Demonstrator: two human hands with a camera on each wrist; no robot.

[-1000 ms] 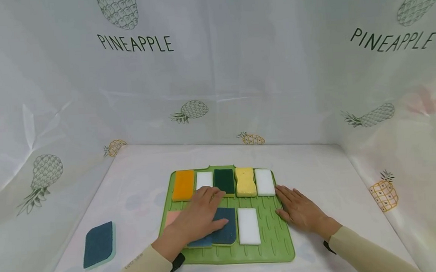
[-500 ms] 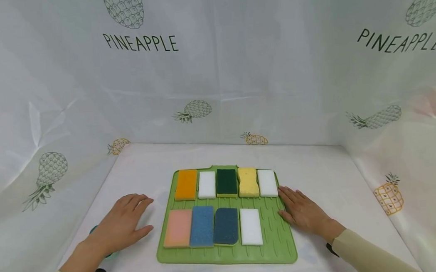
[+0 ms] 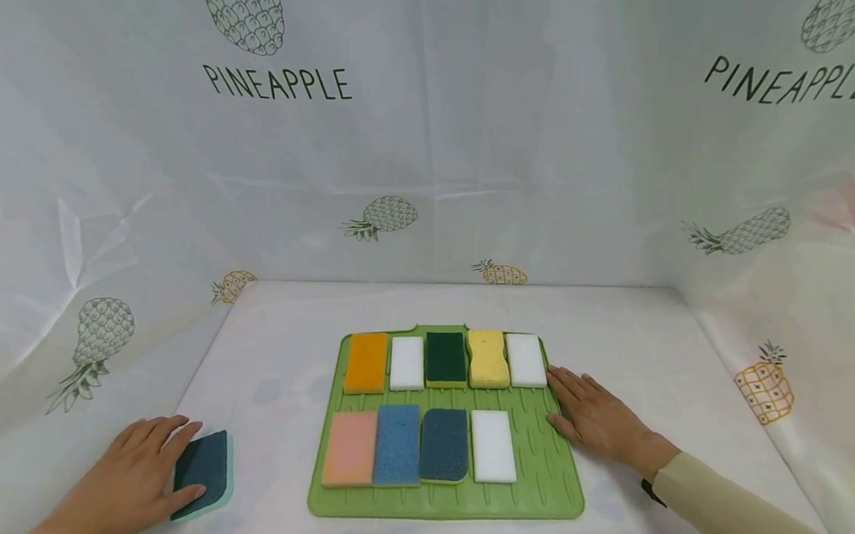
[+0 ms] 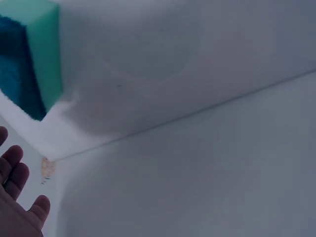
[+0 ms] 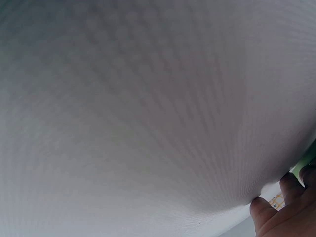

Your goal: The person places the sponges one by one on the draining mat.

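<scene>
**Green mat, nine sponges on it, a tenth under the left hand**

Green and ribbed, the mat (image 3: 551, 488) lies on the white table (image 3: 291, 324) and bears nine sponges in two rows; the far row has five: one orange sponge (image 3: 365, 362), one white sponge (image 3: 407, 363), one dark green sponge (image 3: 445, 357), one yellow sponge (image 3: 488, 358) and a second white one (image 3: 526, 360); the near row has four: one pink sponge (image 3: 350, 448), one light blue sponge (image 3: 397, 444), one dark blue sponge (image 3: 444, 444) and a third white block (image 3: 493, 446); a tenth, the teal-backed blue sponge (image 3: 203, 472), lies alone on the table, well apart from the mat's left edge.

The left hand (image 3: 128, 481) lies low over that lone sponge's left side, fingers extended and slightly spread, the thumb touching its near edge; whether it truly grips cannot be told; the left wrist view shows the same sponge (image 4: 29, 64) beyond the fingertips (image 4: 12, 163). The right hand (image 3: 598, 420) rests flat, palm down, at the mat's right edge, fingers straight and together, holding nothing; its fingertips lie just beside the far-row white sponge on that side.
</scene>
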